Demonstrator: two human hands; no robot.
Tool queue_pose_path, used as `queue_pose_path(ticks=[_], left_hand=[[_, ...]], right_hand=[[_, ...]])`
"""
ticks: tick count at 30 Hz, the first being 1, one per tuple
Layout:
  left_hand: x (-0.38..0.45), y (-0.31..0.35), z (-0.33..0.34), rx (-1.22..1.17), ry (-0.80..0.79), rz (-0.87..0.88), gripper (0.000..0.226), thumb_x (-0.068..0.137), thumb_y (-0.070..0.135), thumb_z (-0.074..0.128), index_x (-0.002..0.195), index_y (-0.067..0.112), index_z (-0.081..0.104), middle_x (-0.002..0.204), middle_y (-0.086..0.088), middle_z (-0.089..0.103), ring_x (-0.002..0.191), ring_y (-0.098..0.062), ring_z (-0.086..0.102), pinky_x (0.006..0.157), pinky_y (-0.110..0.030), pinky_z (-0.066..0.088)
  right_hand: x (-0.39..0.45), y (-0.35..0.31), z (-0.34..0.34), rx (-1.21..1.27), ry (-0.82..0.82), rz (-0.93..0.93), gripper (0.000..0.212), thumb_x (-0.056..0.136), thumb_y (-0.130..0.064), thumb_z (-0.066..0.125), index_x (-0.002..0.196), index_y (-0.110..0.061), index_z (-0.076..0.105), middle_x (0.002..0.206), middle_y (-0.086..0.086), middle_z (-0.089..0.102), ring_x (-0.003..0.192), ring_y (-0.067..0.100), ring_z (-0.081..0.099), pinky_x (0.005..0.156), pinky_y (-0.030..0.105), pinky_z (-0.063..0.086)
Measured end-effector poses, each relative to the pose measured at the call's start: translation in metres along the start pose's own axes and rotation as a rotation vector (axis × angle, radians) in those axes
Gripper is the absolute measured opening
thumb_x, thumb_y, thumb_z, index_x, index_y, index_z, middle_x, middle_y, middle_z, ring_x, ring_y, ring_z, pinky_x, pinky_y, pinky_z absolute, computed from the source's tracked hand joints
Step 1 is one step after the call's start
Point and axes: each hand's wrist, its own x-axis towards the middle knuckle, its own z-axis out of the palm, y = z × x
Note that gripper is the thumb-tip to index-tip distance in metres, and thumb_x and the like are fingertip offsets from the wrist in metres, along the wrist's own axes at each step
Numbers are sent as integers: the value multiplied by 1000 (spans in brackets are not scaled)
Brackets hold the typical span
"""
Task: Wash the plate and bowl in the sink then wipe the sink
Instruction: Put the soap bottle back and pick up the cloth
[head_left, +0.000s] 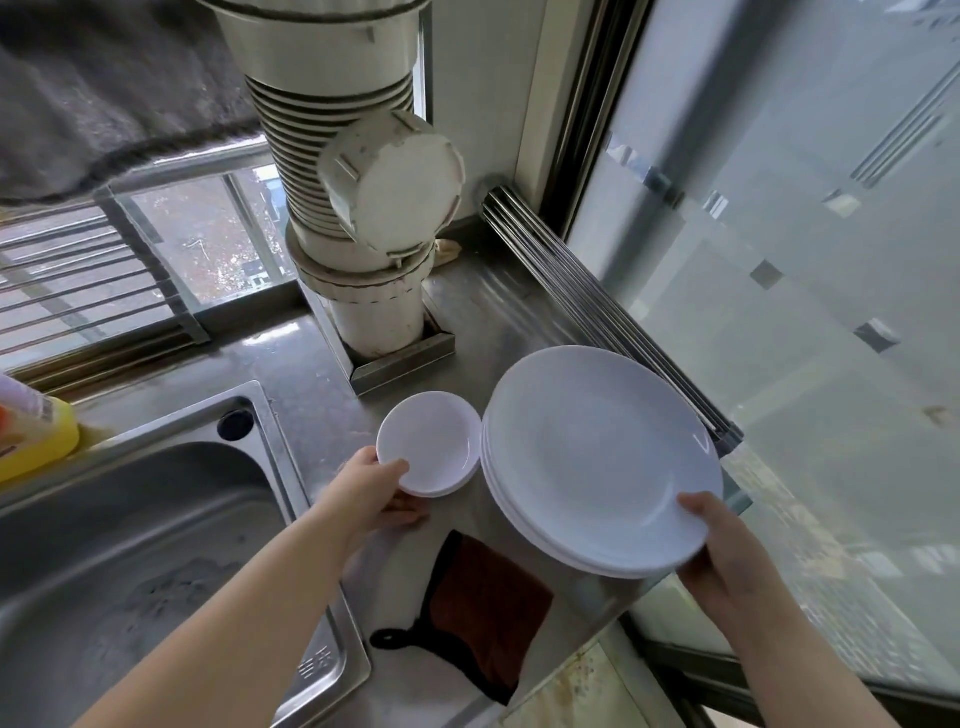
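A stack of large white plates (587, 452) stands on the steel counter right of the sink (130, 530). My right hand (722, 551) grips the top plate at its near right rim, thumb on top. Beside the plates on the left sits a small stack of white bowls (436, 436). My left hand (374, 493) pinches the top bowl at its near left rim, thumb over the edge and fingers underneath. The steel sink basin lies at the lower left with a wet bottom.
A brown cloth (483, 608) with a black loop lies on the counter near the front edge. A wide white drain pipe (363, 208) rises behind the bowls. A yellow bottle (36, 441) sits at the sink's far left. A rolled steel rack (597, 306) and frosted glass bound the right.
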Motion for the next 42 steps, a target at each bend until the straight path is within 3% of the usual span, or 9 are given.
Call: queue_pose_path(ticks=[3,8,15,21,27,31,35,38,42], left_hand=[[-1,2,0,-93,46,40,30,93,-1,41,121,7,47,106,-18,57,80,-36,66,45,-32,57],[-14,13,-29,-189,104,122,29,93,-5,42,118,7,47,104,-15,57,88,-34,65,52,-32,59],[-29,24,-59,-159,98,51,29,94,-4,43,121,8,47,102,-18,59,85,-34,66,51,-32,59],[-30,36,-39,-105,40,112,27,95,-4,42,115,11,47,103,-16,59,85,-34,67,55,-32,60],[-9,64,20,47,-25,211,36,90,-5,38,120,13,50,105,-12,60,87,-31,68,73,-43,60],[16,77,64,80,-23,200,40,89,0,39,128,4,48,115,-17,57,79,-27,64,70,-44,60],[36,80,92,113,-46,152,40,88,4,39,127,3,48,113,-20,58,88,-32,66,69,-45,60],[45,80,103,106,-53,135,39,88,2,38,126,3,49,100,-18,62,85,-33,68,73,-48,59],[51,83,109,120,-22,135,40,89,7,41,129,5,49,102,-17,63,79,-30,69,72,-46,60]], right_hand=[[1,1,-3,-8,11,-8,21,91,-4,44,102,-13,59,94,5,72,94,25,64,81,37,50],[16,9,9,-40,1,-3,20,93,-6,43,105,-12,58,100,8,70,94,26,64,81,37,51],[60,30,56,-6,12,74,30,92,-12,49,122,-10,52,107,12,65,94,26,61,75,39,53],[84,30,78,-20,-51,35,19,93,-8,47,108,-15,55,106,8,64,95,26,60,78,40,54],[97,15,72,-500,76,-64,27,83,-16,54,108,-8,60,93,5,64,84,25,64,76,43,58],[97,2,70,-900,109,-125,23,80,-28,55,96,-13,61,85,8,65,76,26,63,67,33,53],[95,-1,66,-920,92,-202,21,86,-25,57,102,-12,52,81,-1,54,71,15,50,61,27,36],[86,0,59,-840,141,-300,42,88,-26,58,125,-9,47,97,0,52,84,16,48,65,26,34],[64,12,49,-889,104,-431,44,91,-28,55,131,-18,40,100,-6,46,86,10,51,75,26,41]])
